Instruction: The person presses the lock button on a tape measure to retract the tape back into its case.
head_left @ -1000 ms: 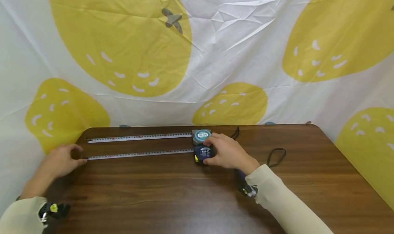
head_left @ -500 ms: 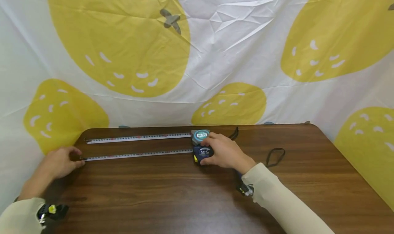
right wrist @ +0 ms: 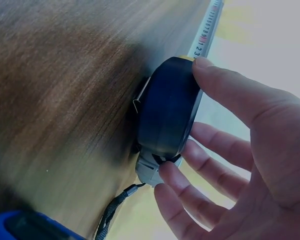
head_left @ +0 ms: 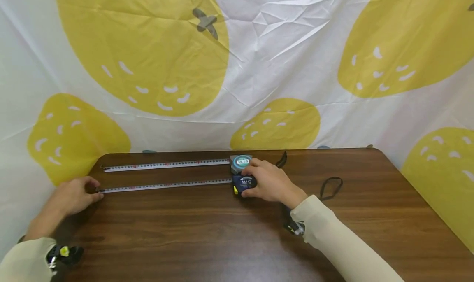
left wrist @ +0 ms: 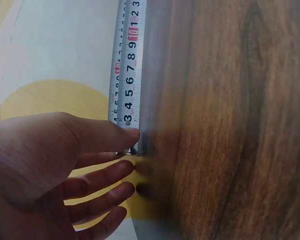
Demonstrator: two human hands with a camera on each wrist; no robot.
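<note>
In the head view, two tape measures lie side by side on the brown table, blades drawn out leftward. The nearer, a navy tape measure (head_left: 242, 184) marked 5m, is gripped by my right hand (head_left: 272, 181), with thumb and fingers at its sides. My left hand (head_left: 73, 195) pinches the hook end of its blade (head_left: 166, 186), thumb on top in the left wrist view. Farther back, the grey and teal tape measure (head_left: 240, 163) touches or nearly touches the navy case, beside my right fingertips. Its blade (head_left: 166, 165) runs roughly parallel; neither hand holds that blade.
A black strap loop (head_left: 331, 188) lies right of my right wrist. Another black strap (head_left: 282, 160) is near the table's back edge. A blue and black object (right wrist: 35, 227) is partly visible in the right wrist view. A lemon-print cloth (head_left: 281, 68) hangs behind the table (head_left: 207, 236).
</note>
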